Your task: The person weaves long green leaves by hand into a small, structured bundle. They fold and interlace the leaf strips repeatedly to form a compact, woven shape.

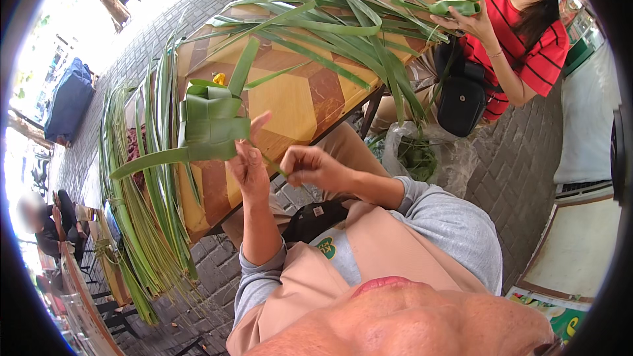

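My left hand (249,163) grips the lower right corner of a woven palm-leaf pouch (212,121), raised above the patterned table (282,104). One loose leaf end rises from the pouch's top and another sticks out to the left. To the right, my right hand (314,170) has its fingers closed on a thin green leaf strip (271,162) that runs to the pouch near my left fingers. Long palm leaves (326,20) lie across the table's far part. Bundled leaves (158,158) hang over its left edge.
Across the table's right end, a co-worker in a red striped top holds a green woven leaf piece (455,7). A clear plastic bag (415,158) with leaf scraps stands on the paving below. A small yellow item (219,78) lies on the table behind the pouch.
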Motion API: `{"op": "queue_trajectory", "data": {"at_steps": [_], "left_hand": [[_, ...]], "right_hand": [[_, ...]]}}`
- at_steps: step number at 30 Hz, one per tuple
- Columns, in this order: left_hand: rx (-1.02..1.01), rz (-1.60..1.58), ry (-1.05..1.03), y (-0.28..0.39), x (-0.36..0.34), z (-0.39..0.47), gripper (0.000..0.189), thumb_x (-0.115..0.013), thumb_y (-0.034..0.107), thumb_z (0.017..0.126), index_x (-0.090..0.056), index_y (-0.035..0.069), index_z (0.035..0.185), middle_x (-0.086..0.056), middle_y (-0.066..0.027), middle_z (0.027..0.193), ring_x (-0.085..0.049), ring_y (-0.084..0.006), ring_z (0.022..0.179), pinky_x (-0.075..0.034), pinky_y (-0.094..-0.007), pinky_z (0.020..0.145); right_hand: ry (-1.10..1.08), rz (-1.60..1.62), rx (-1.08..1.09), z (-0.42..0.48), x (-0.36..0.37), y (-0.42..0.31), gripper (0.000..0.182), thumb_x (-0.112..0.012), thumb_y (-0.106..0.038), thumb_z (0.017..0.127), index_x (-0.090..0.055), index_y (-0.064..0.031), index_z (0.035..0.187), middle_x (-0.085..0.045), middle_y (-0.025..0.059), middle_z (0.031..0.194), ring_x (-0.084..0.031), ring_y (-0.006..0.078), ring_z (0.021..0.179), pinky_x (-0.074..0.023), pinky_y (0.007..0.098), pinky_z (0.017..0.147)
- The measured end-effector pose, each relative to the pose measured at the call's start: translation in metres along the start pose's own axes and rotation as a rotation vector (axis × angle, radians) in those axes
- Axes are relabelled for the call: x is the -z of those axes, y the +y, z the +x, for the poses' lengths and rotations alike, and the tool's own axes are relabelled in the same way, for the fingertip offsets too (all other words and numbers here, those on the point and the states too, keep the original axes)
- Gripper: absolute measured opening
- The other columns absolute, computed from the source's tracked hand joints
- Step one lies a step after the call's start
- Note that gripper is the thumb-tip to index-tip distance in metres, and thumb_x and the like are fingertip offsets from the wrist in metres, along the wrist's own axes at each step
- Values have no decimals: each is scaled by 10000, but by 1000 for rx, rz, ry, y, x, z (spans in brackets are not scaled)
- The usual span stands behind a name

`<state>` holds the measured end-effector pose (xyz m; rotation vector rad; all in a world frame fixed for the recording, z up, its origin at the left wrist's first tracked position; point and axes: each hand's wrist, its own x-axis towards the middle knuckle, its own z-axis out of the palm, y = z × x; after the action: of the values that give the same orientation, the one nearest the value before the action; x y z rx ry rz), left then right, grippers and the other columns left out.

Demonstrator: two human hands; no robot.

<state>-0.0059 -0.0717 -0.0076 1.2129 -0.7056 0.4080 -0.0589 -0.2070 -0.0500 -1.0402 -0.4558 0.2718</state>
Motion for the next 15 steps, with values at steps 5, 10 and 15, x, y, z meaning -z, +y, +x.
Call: {"op": "queue_trajectory", "data": {"at_steps": [5, 10, 15], "left_hand": [[-5, 119, -53, 17, 18, 4, 281, -541, 147, 893, -517, -8, 1127, -621, -136, 1011, -606, -274, 977, -411, -424, 925], [162, 693, -290, 25, 28, -1, 243, -557, 21, 842, -571, -6, 1083, -577, -156, 1137, -600, -267, 986, -452, -381, 893], [42, 671, -583, 27, -8, 3, 315, -623, 116, 762, -617, -18, 1047, -273, -235, 1426, -406, -391, 1234, -393, -414, 968]], "right_hand": [[-268, -733, 32, -13, -1, 3, 117, -567, -12, 831, -514, -23, 935, -555, 58, 769, -564, 129, 717, -459, 296, 654], [155, 124, 33, -9, 20, -44, 306, -529, -223, 918, -457, -57, 1165, -552, 98, 1076, -626, 198, 864, -516, 311, 747], [112, 368, 184, -7, 38, -70, 518, -580, -281, 876, -352, -63, 1286, -492, 111, 1223, -590, 225, 1016, -486, 353, 873]]}}
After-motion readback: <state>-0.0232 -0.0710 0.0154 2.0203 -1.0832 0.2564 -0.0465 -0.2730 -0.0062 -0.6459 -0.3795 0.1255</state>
